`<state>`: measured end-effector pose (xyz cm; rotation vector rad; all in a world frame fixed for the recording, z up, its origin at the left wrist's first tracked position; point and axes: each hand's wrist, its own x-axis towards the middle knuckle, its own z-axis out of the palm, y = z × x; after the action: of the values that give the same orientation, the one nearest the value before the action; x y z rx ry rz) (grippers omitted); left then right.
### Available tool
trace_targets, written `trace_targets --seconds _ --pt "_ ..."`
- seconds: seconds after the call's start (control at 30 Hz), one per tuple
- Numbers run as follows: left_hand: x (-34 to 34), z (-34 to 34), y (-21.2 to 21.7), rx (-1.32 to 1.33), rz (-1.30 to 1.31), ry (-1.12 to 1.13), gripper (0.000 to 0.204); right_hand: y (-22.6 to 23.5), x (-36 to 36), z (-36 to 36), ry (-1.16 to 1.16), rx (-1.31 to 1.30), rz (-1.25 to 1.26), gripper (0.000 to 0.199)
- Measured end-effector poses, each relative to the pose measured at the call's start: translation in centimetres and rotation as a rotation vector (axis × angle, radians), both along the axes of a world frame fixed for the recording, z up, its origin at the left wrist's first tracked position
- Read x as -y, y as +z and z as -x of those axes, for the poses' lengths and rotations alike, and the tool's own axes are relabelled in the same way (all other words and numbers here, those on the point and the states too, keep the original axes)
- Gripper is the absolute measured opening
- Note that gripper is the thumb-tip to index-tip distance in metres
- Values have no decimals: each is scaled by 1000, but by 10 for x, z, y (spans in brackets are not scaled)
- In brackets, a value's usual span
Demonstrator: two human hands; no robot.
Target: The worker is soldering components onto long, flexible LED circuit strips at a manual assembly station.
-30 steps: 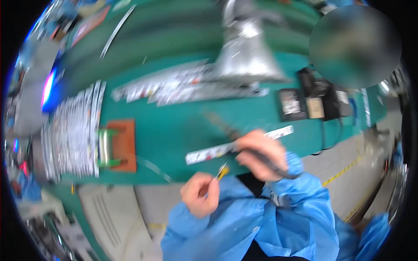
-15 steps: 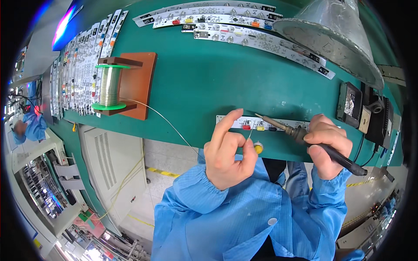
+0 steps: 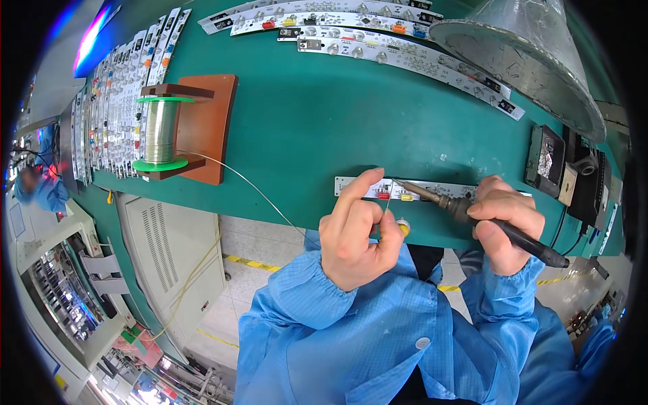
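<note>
A narrow white circuit board (image 3: 347,187) lies near the table's front edge, with a red connector (image 3: 383,196) and a yellow connector (image 3: 406,197) on it. My left hand (image 3: 354,236) pinches thin solder wire (image 3: 387,206) between thumb and a finger, its index finger stretched over the board's left part. In my right hand (image 3: 507,219) is a soldering iron (image 3: 439,200), its tip pointing left at the board. Tip and wire end appear to meet just above the red connector; whether they touch is too small to tell. My right fingers partly cover the board's right part.
A solder spool (image 3: 160,131) on a brown stand (image 3: 208,128) feeds wire toward my left wrist. Several boards (image 3: 121,101) stand in a row at left; more boards (image 3: 405,57) lie at the back. A metal cone-shaped hood (image 3: 520,47) and a black tray-like box (image 3: 545,162) are at right.
The soldering iron's tip has come slightly left and down onto the board. The wire end has risen to the tip. The view has shifted slightly.
</note>
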<state>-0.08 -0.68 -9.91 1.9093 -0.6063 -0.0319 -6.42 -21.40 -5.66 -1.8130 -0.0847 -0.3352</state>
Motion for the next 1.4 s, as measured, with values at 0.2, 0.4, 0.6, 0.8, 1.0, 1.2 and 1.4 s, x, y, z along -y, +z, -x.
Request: trace_targets --seconds 0.2,0.4,0.6,0.8,1.0,1.2,1.4 --pt "0 -2 1 13 -14 -2 18 0 -3 0 -10 -18 -16 18" --pt "0 -3 2 -6 5 -14 17 -1 -4 0 -24 -17 -19 18" --pt "0 -3 -2 -23 68 -18 14 1 -3 34 -294 89 84 25" --pt "-1 -6 -1 -12 90 -26 16 -46 11 109 -989 173 381 38" --pt "0 -7 -2 -12 97 -27 18 -34 27 111 -970 48 491 36" --pt "2 -7 -5 14 116 -44 19 24 25 41 -167 -65 -40 30" --pt "-1 -6 -7 6 98 -27 18 30 24 -28 105 -205 -58 20"
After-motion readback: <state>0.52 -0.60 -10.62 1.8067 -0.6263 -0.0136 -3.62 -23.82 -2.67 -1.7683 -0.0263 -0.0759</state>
